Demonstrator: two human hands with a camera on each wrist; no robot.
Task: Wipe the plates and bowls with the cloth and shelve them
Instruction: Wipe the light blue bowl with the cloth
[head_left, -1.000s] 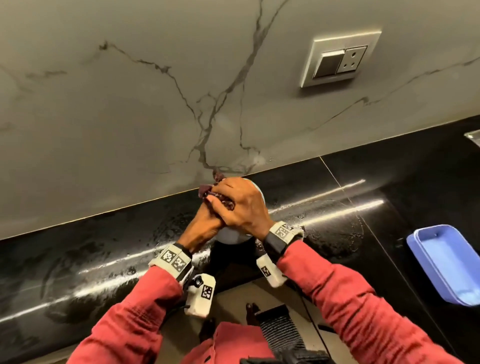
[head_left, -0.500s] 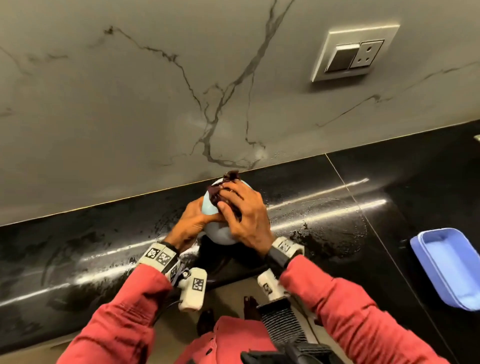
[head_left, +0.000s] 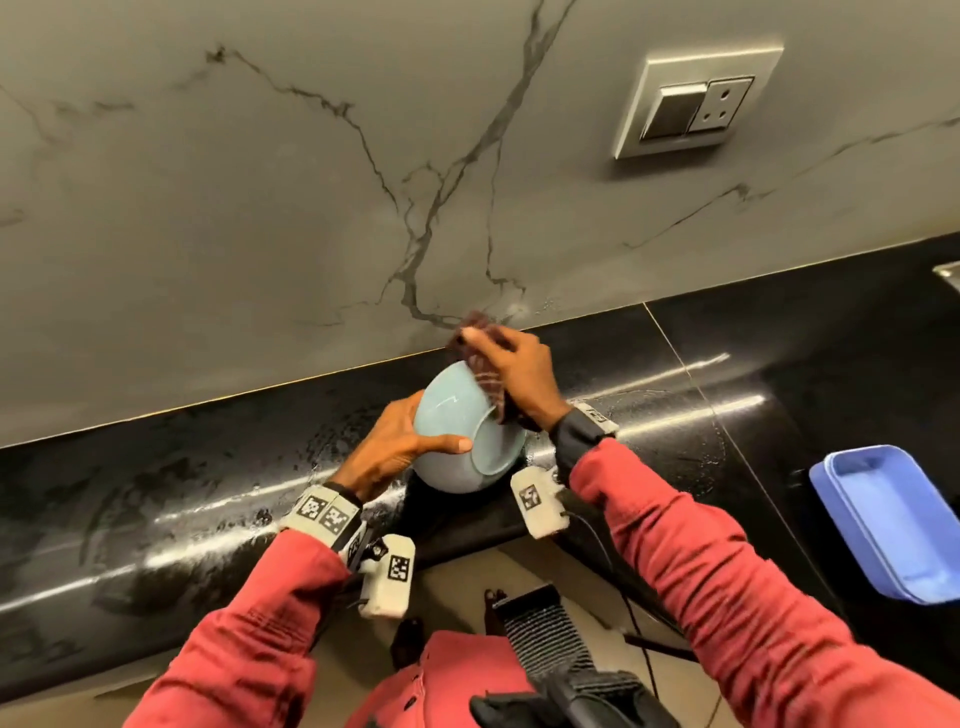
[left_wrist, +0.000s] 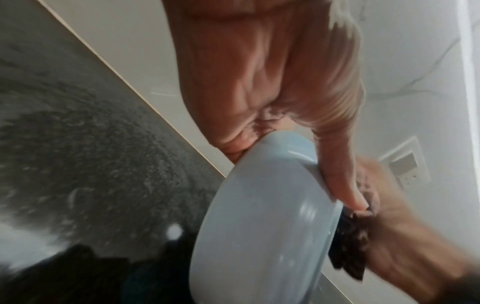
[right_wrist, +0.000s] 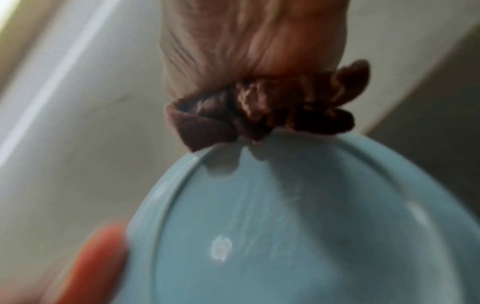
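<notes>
Bowl (head_left: 457, 431) is the thing being wiped: a light blue bowl, held up in the air over the black counter (head_left: 208, 499), tipped on its side so that its round foot ring faces the person. It is kept near the edge where the counter meets the grey marble wall (head_left: 260, 208).

The left hand (head_left: 395, 447) is wrapped round the left side of the bowl. Its thumb is laid flat across the bottom, close to the foot ring, and its fingers are curled behind the bowl wall. In the left wrist view the thumb is seen pressed along the bowl's pale side, down to the rim.

The right hand (head_left: 519, 374) is raised above and behind the bowl, with its wrist bent down. A dark brown cloth (head_left: 485, 374) is bunched up and gripped in its curled fingers. The cloth is pressed onto the top right part of the bowl. In the right wrist view the crumpled cloth is seen touching the edge of the foot ring, though the picture is blurred.

Both arms are covered by red sleeves (head_left: 727, 597), and a band with black and white squares is worn on each wrist.

A blue tray (head_left: 893, 525) is set on the counter well off to the right. A switch plate (head_left: 696, 104) is fixed to the wall up high on the right.
</notes>
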